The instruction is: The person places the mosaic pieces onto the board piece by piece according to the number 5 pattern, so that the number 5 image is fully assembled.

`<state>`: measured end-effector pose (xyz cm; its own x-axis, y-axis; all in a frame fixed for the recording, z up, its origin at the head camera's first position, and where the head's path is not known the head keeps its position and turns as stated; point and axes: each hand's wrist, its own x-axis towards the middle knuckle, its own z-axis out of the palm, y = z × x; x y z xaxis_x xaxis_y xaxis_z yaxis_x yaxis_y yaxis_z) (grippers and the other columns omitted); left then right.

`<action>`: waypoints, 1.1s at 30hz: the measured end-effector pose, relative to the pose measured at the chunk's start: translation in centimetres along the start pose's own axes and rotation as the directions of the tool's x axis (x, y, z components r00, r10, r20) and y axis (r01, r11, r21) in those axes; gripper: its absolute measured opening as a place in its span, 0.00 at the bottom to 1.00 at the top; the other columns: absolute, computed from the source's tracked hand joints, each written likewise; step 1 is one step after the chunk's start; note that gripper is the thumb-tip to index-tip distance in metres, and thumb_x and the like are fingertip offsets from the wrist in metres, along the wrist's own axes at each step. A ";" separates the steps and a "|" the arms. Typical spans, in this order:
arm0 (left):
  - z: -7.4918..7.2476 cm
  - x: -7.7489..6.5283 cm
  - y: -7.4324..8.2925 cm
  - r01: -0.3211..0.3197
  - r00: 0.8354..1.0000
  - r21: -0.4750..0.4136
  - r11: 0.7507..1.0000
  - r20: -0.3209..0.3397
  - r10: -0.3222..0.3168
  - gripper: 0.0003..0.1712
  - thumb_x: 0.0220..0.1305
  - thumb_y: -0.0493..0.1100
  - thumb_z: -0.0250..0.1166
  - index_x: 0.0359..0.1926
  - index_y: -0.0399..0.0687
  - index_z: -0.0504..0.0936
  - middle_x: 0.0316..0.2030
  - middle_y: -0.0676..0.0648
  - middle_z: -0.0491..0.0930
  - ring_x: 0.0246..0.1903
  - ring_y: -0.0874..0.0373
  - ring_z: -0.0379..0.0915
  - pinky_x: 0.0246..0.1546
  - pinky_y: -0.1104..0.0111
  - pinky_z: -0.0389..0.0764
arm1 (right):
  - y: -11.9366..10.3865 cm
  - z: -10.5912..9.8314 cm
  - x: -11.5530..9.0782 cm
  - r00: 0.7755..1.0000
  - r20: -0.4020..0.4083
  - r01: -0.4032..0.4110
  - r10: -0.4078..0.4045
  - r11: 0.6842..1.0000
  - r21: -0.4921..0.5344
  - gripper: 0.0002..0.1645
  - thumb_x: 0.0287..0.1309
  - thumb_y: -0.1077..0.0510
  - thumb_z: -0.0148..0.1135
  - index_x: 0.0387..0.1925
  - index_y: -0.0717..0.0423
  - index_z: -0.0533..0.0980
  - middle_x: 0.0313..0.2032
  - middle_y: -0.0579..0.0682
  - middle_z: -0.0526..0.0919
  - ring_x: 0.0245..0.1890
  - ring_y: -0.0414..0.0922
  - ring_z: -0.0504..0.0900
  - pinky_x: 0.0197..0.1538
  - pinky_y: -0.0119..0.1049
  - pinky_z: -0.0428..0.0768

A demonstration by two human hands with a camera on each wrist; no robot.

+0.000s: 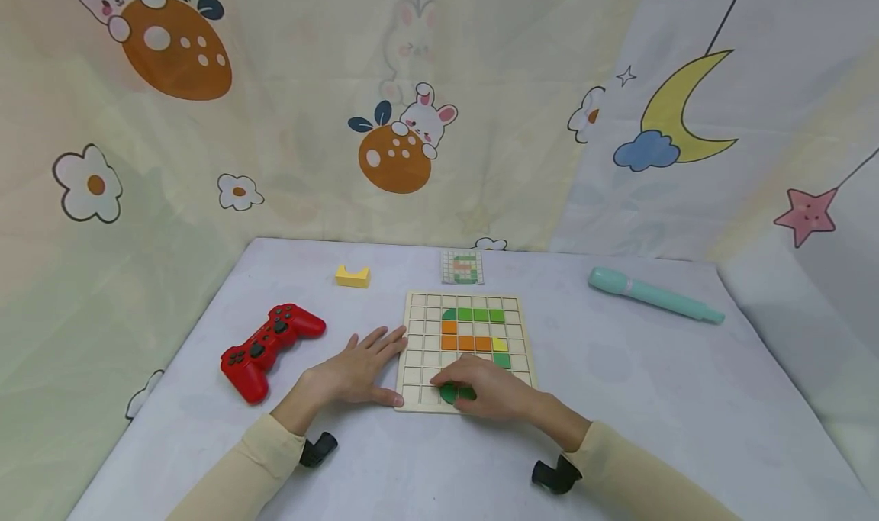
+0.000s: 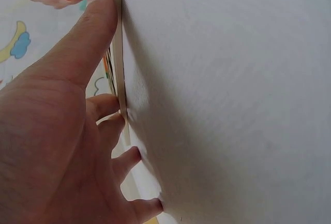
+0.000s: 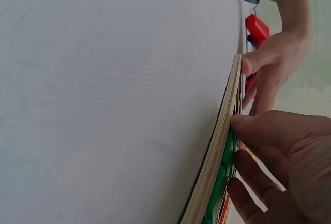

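A square wooden grid board (image 1: 420, 323) lies on the table. My left hand (image 1: 359, 372) rests at its left side, fingers spread, with the thumb on the near left corner and other fingertips along the edge. Over the board's near part, my right hand (image 1: 497, 390) pinches a rounded dark green tile (image 1: 449, 393) between thumb and finger at the near edge. A second green tile (image 1: 468, 392) sits beside it, partly under the hand. Farther up the board are a row of light green tiles (image 1: 481, 315), orange tiles (image 1: 465, 343), a yellow tile (image 1: 500, 345) and a green tile (image 1: 502, 361).
Behind the board lies a small pattern card (image 1: 462, 267). A yellow notched block (image 1: 353, 277) stands at the back left, and a red game controller (image 1: 270, 349) lies left of my left hand. A teal stick-shaped object (image 1: 655, 295) is at the back right.
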<state>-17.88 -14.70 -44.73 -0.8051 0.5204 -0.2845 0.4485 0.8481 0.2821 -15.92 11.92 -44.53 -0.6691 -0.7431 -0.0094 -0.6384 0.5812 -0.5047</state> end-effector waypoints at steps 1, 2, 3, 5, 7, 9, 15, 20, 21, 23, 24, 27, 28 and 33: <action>0.0 0.0 0.0 0.000 1.000 -0.001 1.000 0.001 0.000 0.58 0.51 0.69 0.67 0.76 0.56 0.50 0.78 0.54 0.43 0.76 0.46 0.38 0.70 0.38 0.49 | 0.0 0.0 0.0 1.000 0.002 -0.004 0.004 1.000 0.002 0.22 0.59 0.59 0.65 0.55 0.45 0.79 0.53 0.38 0.83 0.53 0.37 0.77 0.59 0.35 0.76; 0.0 0.0 0.0 -0.001 1.000 -0.003 1.000 0.000 0.001 0.58 0.51 0.69 0.67 0.76 0.56 0.50 0.78 0.54 0.43 0.76 0.46 0.38 0.70 0.37 0.49 | 0.0 -0.1 -0.1 1.000 0.005 -0.009 0.009 1.000 0.006 0.22 0.59 0.59 0.65 0.55 0.44 0.79 0.53 0.38 0.82 0.54 0.37 0.77 0.59 0.35 0.76; 0.0 0.0 0.0 -0.003 1.000 -0.007 1.000 -0.001 0.003 0.58 0.51 0.69 0.67 0.76 0.56 0.50 0.78 0.54 0.43 0.76 0.45 0.38 0.70 0.37 0.49 | 0.0 -0.1 -0.1 1.000 0.008 -0.017 0.017 1.000 0.011 0.22 0.58 0.59 0.65 0.56 0.44 0.79 0.54 0.38 0.82 0.54 0.37 0.77 0.60 0.36 0.76; -0.1 0.0 0.1 -0.004 1.000 -0.007 1.000 -0.001 0.004 0.58 0.51 0.69 0.67 0.76 0.56 0.50 0.77 0.54 0.43 0.76 0.45 0.38 0.70 0.37 0.49 | 0.0 -0.2 -0.1 1.000 0.012 -0.027 0.027 0.999 0.021 0.23 0.58 0.58 0.66 0.56 0.44 0.79 0.54 0.37 0.82 0.55 0.37 0.77 0.61 0.36 0.75; -0.1 0.1 0.1 -0.005 1.000 -0.005 1.000 -0.002 0.005 0.58 0.51 0.69 0.67 0.76 0.56 0.50 0.77 0.54 0.43 0.76 0.45 0.38 0.70 0.37 0.49 | 0.1 -0.3 -0.2 0.999 0.014 -0.035 0.035 0.999 0.027 0.23 0.58 0.58 0.67 0.56 0.44 0.78 0.54 0.37 0.81 0.55 0.37 0.77 0.61 0.36 0.75; -0.1 0.1 0.0 -0.005 1.000 -0.002 1.000 -0.003 0.005 0.58 0.51 0.69 0.67 0.76 0.56 0.51 0.77 0.54 0.44 0.76 0.45 0.38 0.70 0.37 0.49 | 0.1 -0.4 -0.2 0.999 0.007 -0.032 0.032 0.999 0.032 0.23 0.58 0.58 0.67 0.56 0.45 0.79 0.54 0.37 0.82 0.55 0.38 0.77 0.61 0.36 0.76; 0.1 0.2 -0.1 -0.010 1.000 0.005 1.000 -0.003 0.010 0.58 0.51 0.70 0.66 0.76 0.56 0.50 0.78 0.55 0.43 0.76 0.46 0.37 0.70 0.38 0.49 | 0.3 -0.2 -0.1 1.000 -0.008 -0.014 0.014 0.999 0.033 0.21 0.58 0.60 0.66 0.54 0.48 0.79 0.53 0.39 0.83 0.54 0.38 0.78 0.59 0.35 0.76; 0.2 0.3 -0.1 -0.008 1.000 0.011 1.000 0.002 0.008 0.58 0.51 0.71 0.66 0.76 0.57 0.49 0.78 0.55 0.42 0.76 0.47 0.37 0.70 0.38 0.49 | 0.4 0.0 -0.2 1.000 -0.005 -0.026 0.026 0.999 0.036 0.20 0.59 0.60 0.65 0.54 0.47 0.80 0.52 0.38 0.83 0.52 0.37 0.77 0.57 0.32 0.77; 0.1 0.3 -0.1 -0.007 1.000 0.012 1.000 0.002 0.007 0.59 0.51 0.70 0.66 0.76 0.57 0.49 0.78 0.55 0.42 0.76 0.47 0.37 0.70 0.38 0.49 | 0.4 0.0 -0.2 1.000 -0.007 -0.026 0.026 0.999 0.034 0.20 0.59 0.61 0.65 0.54 0.47 0.80 0.52 0.38 0.83 0.52 0.36 0.77 0.56 0.32 0.77; 0.1 0.3 0.0 -0.006 1.000 0.014 1.000 0.003 0.006 0.58 0.51 0.70 0.66 0.76 0.57 0.50 0.78 0.55 0.42 0.76 0.46 0.37 0.70 0.38 0.49 | 0.3 0.0 -0.2 1.000 -0.011 -0.024 0.025 0.999 0.029 0.20 0.58 0.61 0.65 0.54 0.46 0.80 0.51 0.38 0.83 0.50 0.36 0.77 0.55 0.31 0.77; 0.1 0.3 0.0 -0.004 1.000 0.014 1.000 0.003 0.004 0.58 0.51 0.70 0.66 0.76 0.57 0.50 0.78 0.55 0.42 0.76 0.46 0.37 0.70 0.38 0.49 | 0.3 0.0 -0.3 1.000 -0.010 -0.027 0.027 0.999 0.028 0.20 0.58 0.61 0.65 0.53 0.46 0.80 0.51 0.37 0.83 0.50 0.36 0.77 0.55 0.31 0.77; 0.0 0.3 0.1 0.003 1.000 0.013 1.000 0.005 -0.003 0.58 0.51 0.69 0.67 0.76 0.57 0.50 0.78 0.55 0.43 0.76 0.47 0.38 0.70 0.38 0.49 | 0.2 0.0 -0.3 0.999 -0.006 -0.032 0.032 0.999 0.023 0.20 0.58 0.61 0.65 0.53 0.45 0.80 0.51 0.36 0.83 0.50 0.36 0.76 0.55 0.31 0.77; 0.1 0.3 0.1 0.005 1.000 0.013 1.000 0.006 -0.005 0.58 0.51 0.69 0.67 0.76 0.57 0.50 0.78 0.55 0.43 0.76 0.47 0.38 0.70 0.38 0.49 | 0.2 0.0 -0.4 0.999 -0.006 -0.037 0.037 0.999 0.026 0.20 0.59 0.60 0.65 0.53 0.44 0.80 0.51 0.36 0.83 0.50 0.35 0.76 0.55 0.31 0.77; 0.1 0.2 0.1 0.008 1.000 0.011 1.000 0.010 -0.008 0.58 0.51 0.69 0.67 0.76 0.57 0.50 0.77 0.55 0.43 0.76 0.47 0.38 0.70 0.38 0.49 | 0.5 -0.4 -0.9 0.995 -0.097 -0.019 0.024 0.998 0.052 0.18 0.61 0.57 0.64 0.53 0.47 0.80 0.49 0.38 0.84 0.45 0.35 0.77 0.51 0.31 0.78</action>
<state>-17.93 -14.45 -44.88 -0.8048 0.5147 -0.2954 0.4467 0.8531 0.2696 -15.80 13.04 -44.43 -0.7183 -0.6930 0.0624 -0.6048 0.5776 -0.5483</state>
